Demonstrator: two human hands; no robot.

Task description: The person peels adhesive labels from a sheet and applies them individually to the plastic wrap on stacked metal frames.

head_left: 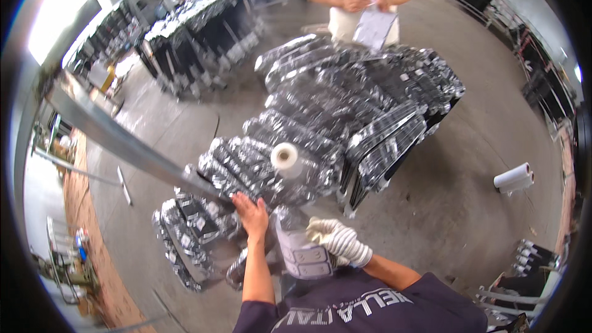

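My bare left hand (251, 216) spread; white-gloved right hand (338, 240) pinching white paper label sheet (308, 263). I judge labelling step; next needs peeling.

The bundles (302, 95) were wrapped in clear plastic film, glossy and crinkled, with bright highlights over dark contents. The upright roll (287, 161) among them was of smooth, translucent plastic. The long grey bar (129, 139) appeared metallic, smooth with a soft sheen. Matt, ribbed knitted cloth covered the right hand (341, 240); the printed sheet (306, 260) beside it looked like smooth paper. The dark shirt (370, 308) was soft matt cloth, and the floor (431, 234) resembled dull, marked concrete.
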